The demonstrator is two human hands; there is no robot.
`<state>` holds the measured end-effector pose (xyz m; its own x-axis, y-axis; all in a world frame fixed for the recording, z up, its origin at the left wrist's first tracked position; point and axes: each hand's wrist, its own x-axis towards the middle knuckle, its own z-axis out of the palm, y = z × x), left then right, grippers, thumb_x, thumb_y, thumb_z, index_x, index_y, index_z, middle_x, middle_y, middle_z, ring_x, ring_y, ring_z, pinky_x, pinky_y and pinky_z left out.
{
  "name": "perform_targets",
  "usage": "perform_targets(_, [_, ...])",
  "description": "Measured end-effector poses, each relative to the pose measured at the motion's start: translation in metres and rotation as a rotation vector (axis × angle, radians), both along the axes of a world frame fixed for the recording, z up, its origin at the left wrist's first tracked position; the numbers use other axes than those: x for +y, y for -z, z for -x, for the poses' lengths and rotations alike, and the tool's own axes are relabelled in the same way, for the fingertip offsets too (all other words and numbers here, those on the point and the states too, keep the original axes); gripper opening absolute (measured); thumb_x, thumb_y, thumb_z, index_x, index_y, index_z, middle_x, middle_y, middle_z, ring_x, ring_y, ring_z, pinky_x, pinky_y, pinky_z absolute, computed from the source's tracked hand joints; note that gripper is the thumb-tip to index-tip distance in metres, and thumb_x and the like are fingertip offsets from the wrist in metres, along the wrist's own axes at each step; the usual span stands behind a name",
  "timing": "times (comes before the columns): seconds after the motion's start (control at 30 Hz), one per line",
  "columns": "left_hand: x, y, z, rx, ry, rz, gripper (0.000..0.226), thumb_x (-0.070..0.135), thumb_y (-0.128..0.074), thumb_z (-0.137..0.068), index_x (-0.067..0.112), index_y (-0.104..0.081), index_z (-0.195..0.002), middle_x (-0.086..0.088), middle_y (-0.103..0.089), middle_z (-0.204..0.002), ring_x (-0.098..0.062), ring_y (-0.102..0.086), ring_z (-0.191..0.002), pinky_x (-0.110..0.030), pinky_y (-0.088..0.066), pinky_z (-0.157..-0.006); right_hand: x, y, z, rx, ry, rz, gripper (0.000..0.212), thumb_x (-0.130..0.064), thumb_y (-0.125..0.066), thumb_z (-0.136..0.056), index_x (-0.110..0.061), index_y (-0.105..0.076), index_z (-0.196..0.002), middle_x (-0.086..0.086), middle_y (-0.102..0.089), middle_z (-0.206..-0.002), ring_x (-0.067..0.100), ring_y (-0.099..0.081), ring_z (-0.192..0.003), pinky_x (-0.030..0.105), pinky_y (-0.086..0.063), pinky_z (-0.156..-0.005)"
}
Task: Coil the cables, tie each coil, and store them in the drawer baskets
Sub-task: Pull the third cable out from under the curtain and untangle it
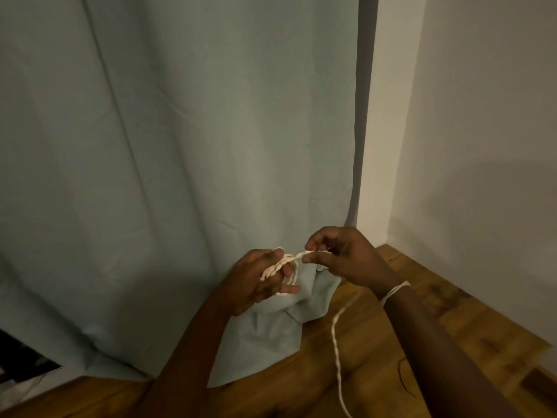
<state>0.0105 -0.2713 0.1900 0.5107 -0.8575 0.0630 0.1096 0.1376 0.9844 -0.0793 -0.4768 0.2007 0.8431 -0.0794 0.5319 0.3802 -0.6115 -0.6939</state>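
Two hands are up in front of a big pale green curtain (180, 146). A white cord (289, 260) goes between them.

The left hand (259, 282) has loops of the cord wound round its fingers. The fingers are bent a little, and the loops sit on them like a small coil. One finger sticks out to the right under the loops.

The right hand (340, 254) is just beside the left hand, a bit higher. Its thumb and first finger pinch the end of the cord tight. The other fingers are curled in.

The cord also goes round the right wrist. From there a long piece hangs down and runs near, over the wood floor (391, 342), to the bottom edge.

The bottom of the curtain lies bunched on the floor under the hands. A white wall (482, 131) is on the right. Something dark is at the far left corner, low down; I cannot tell what it is.
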Motion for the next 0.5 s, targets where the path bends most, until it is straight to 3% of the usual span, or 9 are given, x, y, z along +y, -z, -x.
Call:
perform_targets(0.1, [0.007, -0.011, -0.007, 0.416, 0.265, 0.379, 0.041, 0.029, -0.037, -0.099, 0.005, -0.062, -0.076, 0.001, -0.040, -0.035, -0.010, -0.036, -0.027, -0.055, -0.041, -0.106, 0.003, 0.012, -0.004, -0.006, 0.008, -0.117, 0.010, -0.015, -0.066, -0.095, -0.007, -0.073, -0.095, 0.002, -0.071, -0.072, 0.016, -0.065, -0.059, 0.027, -0.053, -0.054])
perform_targets(0.17, [0.006, -0.019, -0.009, 0.488, 0.296, 0.559, 0.040, 0.031, -0.040, -0.098, 0.005, -0.063, -0.078, -0.004, -0.053, -0.042, -0.015, -0.053, -0.036, -0.055, -0.044, -0.103, 0.010, 0.032, -0.008, 0.030, 0.033, -0.090, 0.018, -0.018, -0.057, -0.100, -0.009, -0.073, -0.099, 0.005, -0.071, -0.070, 0.020, -0.065, -0.058, 0.029, -0.055, -0.056])
perform_targets(0.23, [-0.002, -0.026, -0.007, 0.367, 0.214, 0.598, 0.034, 0.031, -0.048, -0.095, 0.006, -0.067, -0.085, -0.018, -0.074, -0.086, -0.030, -0.073, -0.081, -0.059, -0.041, -0.104, 0.026, 0.054, -0.012, 0.112, 0.025, -0.036, 0.023, -0.022, -0.052, -0.103, -0.009, -0.071, -0.102, -0.001, -0.068, -0.067, 0.008, -0.063, -0.053, 0.020, -0.053, -0.056])
perform_targets(0.3, [-0.013, -0.030, -0.002, 0.228, 0.129, 0.550, 0.025, 0.030, -0.050, -0.095, 0.007, -0.062, -0.096, -0.023, -0.059, -0.130, -0.039, -0.055, -0.124, -0.058, -0.038, -0.106, 0.046, 0.067, -0.014, 0.203, -0.019, 0.035, 0.021, -0.025, -0.052, -0.103, -0.009, -0.066, -0.105, -0.009, -0.065, -0.068, 0.001, -0.062, -0.055, 0.015, -0.050, -0.059])
perform_targets(0.33, [-0.018, -0.030, 0.000, 0.138, 0.064, 0.498, 0.023, 0.028, -0.047, -0.096, 0.008, -0.058, -0.099, -0.020, -0.057, -0.135, -0.036, -0.051, -0.128, -0.054, -0.041, -0.104, 0.054, 0.069, -0.015, 0.250, -0.038, 0.058, 0.018, -0.026, -0.055, -0.102, -0.011, -0.063, -0.108, -0.010, -0.064, -0.070, 0.001, -0.061, -0.057, 0.016, -0.051, -0.061])
perform_targets(0.37, [-0.021, -0.028, 0.000, -0.009, -0.053, 0.415, 0.023, 0.027, -0.044, -0.097, 0.009, -0.056, -0.103, -0.011, -0.063, -0.128, -0.031, -0.058, -0.120, -0.044, -0.046, -0.096, 0.059, 0.070, -0.015, 0.299, -0.052, 0.061, 0.018, -0.028, -0.058, -0.100, -0.014, -0.060, -0.111, -0.006, -0.065, -0.072, 0.002, -0.061, -0.059, 0.019, -0.052, -0.062])
perform_targets(0.4, [-0.024, -0.024, 0.000, -0.228, -0.197, 0.321, 0.025, 0.027, -0.043, -0.099, 0.009, -0.058, -0.108, 0.001, -0.070, -0.111, -0.022, -0.065, -0.099, -0.033, -0.048, -0.081, 0.059, 0.068, -0.015, 0.346, -0.061, 0.068, 0.020, -0.029, -0.060, -0.098, -0.016, -0.059, -0.114, -0.001, -0.066, -0.076, 0.004, -0.061, -0.062, 0.023, -0.054, -0.066])
perform_targets(0.43, [-0.025, -0.017, -0.004, -0.514, -0.338, 0.237, 0.028, 0.027, -0.043, -0.100, 0.007, -0.060, -0.111, 0.012, -0.068, -0.093, -0.015, -0.060, -0.078, -0.029, -0.046, -0.069, 0.057, 0.065, -0.013, 0.390, -0.078, 0.093, 0.022, -0.027, -0.062, -0.097, -0.016, -0.058, -0.115, 0.002, -0.067, -0.083, 0.006, -0.062, -0.066, 0.026, -0.057, -0.071])
perform_targets(0.5, [-0.030, 0.006, -0.015, -1.126, -0.518, 0.114, 0.033, 0.027, -0.042, -0.102, -0.002, -0.059, -0.100, 0.005, -0.066, -0.092, -0.016, -0.054, -0.074, -0.035, -0.049, -0.073, 0.049, 0.053, -0.008, 0.510, -0.159, 0.220, 0.027, -0.017, -0.066, -0.092, -0.014, -0.062, -0.118, 0.004, -0.068, -0.096, 0.008, -0.064, -0.076, 0.030, -0.059, -0.076])
